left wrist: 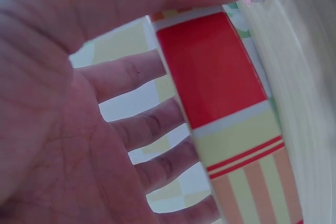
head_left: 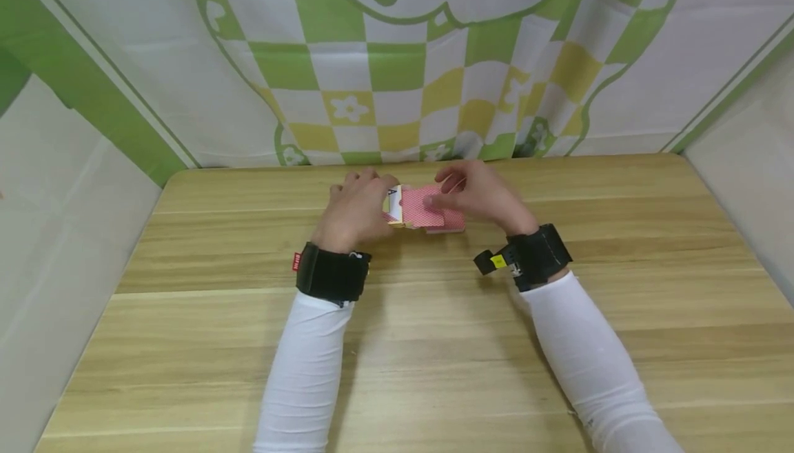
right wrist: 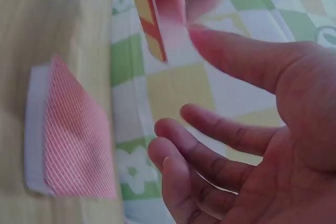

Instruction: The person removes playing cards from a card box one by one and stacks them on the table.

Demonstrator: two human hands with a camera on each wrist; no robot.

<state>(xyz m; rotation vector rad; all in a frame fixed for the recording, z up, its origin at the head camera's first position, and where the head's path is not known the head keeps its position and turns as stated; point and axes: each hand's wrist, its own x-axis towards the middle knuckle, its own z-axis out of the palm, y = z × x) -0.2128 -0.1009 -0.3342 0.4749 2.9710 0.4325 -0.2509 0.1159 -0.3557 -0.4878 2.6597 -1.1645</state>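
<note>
My left hand (head_left: 358, 210) holds a playing card box (left wrist: 212, 72), thumb along one side and fingertips at the other. The box's narrow side is red and pale yellow with stripes. Red-backed playing cards (head_left: 420, 206) stick out of its right end, beside a white patch marked with an A. The thumb of my right hand (head_left: 485, 194) lies against these cards, while the other fingers are loosely bent with nothing between them. Below and to the right, a stack of red-backed cards (right wrist: 79, 140) lies on the table, partly overlapped by the box's cards in the head view.
The wood-grain table (head_left: 434, 363) ends at a hanging cloth (head_left: 347, 67) with green and yellow checks, close behind both hands. Black straps (head_left: 333, 274) circle the wrists over white sleeves. Pale walls (head_left: 49, 232) flank the table.
</note>
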